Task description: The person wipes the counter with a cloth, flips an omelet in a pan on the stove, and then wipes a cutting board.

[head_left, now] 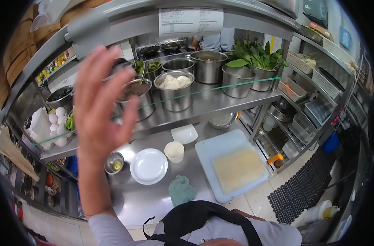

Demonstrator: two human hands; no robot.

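Note:
My left hand [103, 102] is raised in front of the shelf at the left, slightly blurred, with fingers stretched and thumb apart. Nothing shows in it. It hides part of a metal pot [140, 104] with a spoon handle [144, 73] rising from it. Beside that stands a pot of white pieces [174, 83]. On the counter below are a small metal bowl with yellowish contents [114, 162], a white plate [149, 166], a white tub [174, 152] and a green cloth [182, 191]. A sliver of skin at my right side [248, 214] shows beside the apron; the fingers are hidden.
A blue-white cutting board [232, 166] lies at the counter's right. Eggs [58, 123] sit at the shelf's left end, leafy greens [258, 55] at its right. A printed ticket [191, 21] hangs above. Another person [217, 42] stands behind. A rack [318, 78] is at right.

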